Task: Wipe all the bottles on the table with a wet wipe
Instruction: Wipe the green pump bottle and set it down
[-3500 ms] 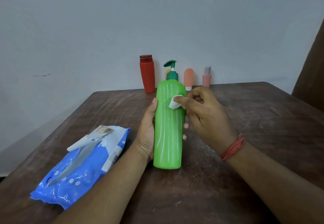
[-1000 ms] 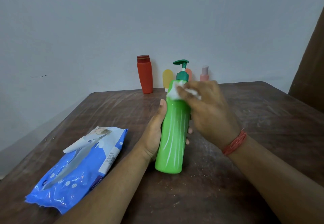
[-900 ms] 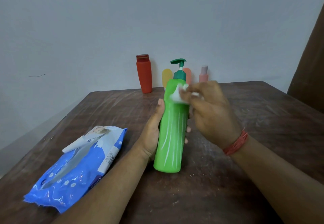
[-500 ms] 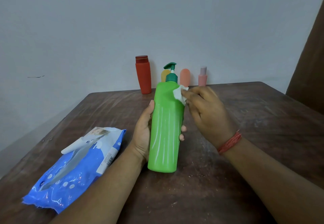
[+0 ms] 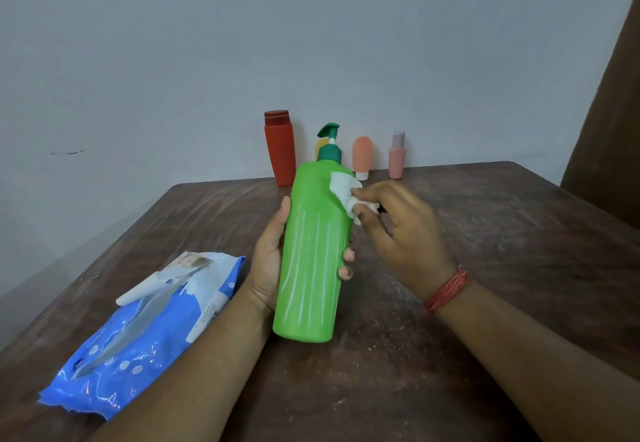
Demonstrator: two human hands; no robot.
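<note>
A tall green pump bottle (image 5: 313, 254) with a dark green pump head stands tilted on the brown table (image 5: 485, 268). My left hand (image 5: 268, 261) grips its body from the left, fingertips showing on the right side. My right hand (image 5: 398, 233) pinches a small white wet wipe (image 5: 346, 192) against the bottle's upper right shoulder. Along the far edge by the wall stand a red bottle (image 5: 280, 147), a yellow bottle (image 5: 320, 149) mostly hidden behind the pump, an orange tube (image 5: 362, 156) and a small pink bottle (image 5: 397, 156).
A blue wet-wipe pack (image 5: 145, 330) with its white flap lifted lies on the table at the left near the front edge. A grey wall rises behind the table. A dark brown panel (image 5: 609, 112) stands at the right.
The green bottle has swung back from leaning right to nearly upright and shifted slightly left. My right hand with the wipe has slid from the bottle's neck to its upper right shoulder.
</note>
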